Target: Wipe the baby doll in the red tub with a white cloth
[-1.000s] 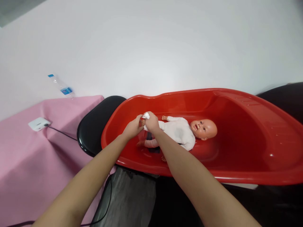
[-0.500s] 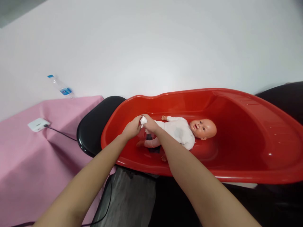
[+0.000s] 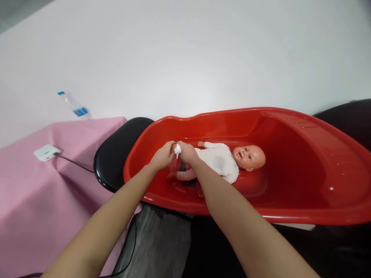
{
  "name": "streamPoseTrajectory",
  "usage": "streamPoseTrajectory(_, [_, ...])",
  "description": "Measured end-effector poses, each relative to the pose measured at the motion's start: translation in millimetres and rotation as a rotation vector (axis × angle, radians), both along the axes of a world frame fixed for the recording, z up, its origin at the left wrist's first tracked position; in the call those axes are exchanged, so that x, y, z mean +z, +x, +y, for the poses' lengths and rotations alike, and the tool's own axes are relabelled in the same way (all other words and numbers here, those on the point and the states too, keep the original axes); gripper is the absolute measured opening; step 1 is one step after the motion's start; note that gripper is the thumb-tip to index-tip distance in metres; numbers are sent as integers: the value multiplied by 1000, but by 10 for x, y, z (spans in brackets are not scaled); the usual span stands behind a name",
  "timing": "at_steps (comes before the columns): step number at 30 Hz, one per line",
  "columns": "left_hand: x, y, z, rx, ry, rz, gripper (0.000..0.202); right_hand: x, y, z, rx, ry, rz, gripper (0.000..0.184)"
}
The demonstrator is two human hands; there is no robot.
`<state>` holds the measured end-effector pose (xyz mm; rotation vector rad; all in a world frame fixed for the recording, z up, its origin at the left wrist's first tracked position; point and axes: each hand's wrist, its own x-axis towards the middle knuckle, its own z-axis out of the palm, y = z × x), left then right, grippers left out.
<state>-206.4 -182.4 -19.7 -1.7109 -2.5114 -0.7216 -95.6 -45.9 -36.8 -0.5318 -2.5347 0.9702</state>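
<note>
A baby doll (image 3: 223,160) in a white suit lies on its back inside a red plastic tub (image 3: 304,166), head to the right. My left hand (image 3: 162,155) is closed around the doll's raised foot at the tub's left end. My right hand (image 3: 187,152) pinches a small white cloth wad (image 3: 177,149) against that foot. Both hands touch each other over the doll's legs. A dark patch lies under the doll's hips, partly hidden by my right forearm.
The tub rests on black stools (image 3: 116,150) against a white wall. To the left is a pink-covered table (image 3: 43,185) with a small white device (image 3: 46,153) and its black cable. A plastic water bottle (image 3: 74,106) lies behind it. Grey fabric (image 3: 159,243) hangs below the tub.
The white cloth wad has shifted slightly lower between my hands, and my right hand has turned a little over the doll's foot. The doll and tub stay put.
</note>
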Motion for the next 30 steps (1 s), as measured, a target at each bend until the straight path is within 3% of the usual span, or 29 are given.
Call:
streamPoseTrajectory(7, [17,-4,-7,29,16,-19,39,-43,-47,49,-59,-15,-44,28])
streamPoseTrajectory(12, [25,-14,-21,34,6,-28,40,-83,-121,1,-56,-189,94,34])
streamPoseTrajectory(15, [12,-27,-16,35,6,-31,40,-95,-160,20,-201,-294,160,39])
streamPoseTrajectory(19, [-12,-48,-8,36,20,-30,42,-75,-138,74,-433,-264,58,60])
streamPoseTrajectory(22, [-27,-61,-8,37,32,-28,41,-51,-119,98,-499,-281,36,65])
streamPoseTrajectory(24, [-39,-74,-8,29,38,-28,39,-43,-137,105,-465,-344,76,59])
streamPoseTrajectory(27, [-66,-110,-7,27,17,-19,39,-46,-187,100,-299,-485,141,43])
streamPoseTrajectory(30, [-93,-153,-5,44,-2,-6,42,-39,-205,83,-189,-542,205,40])
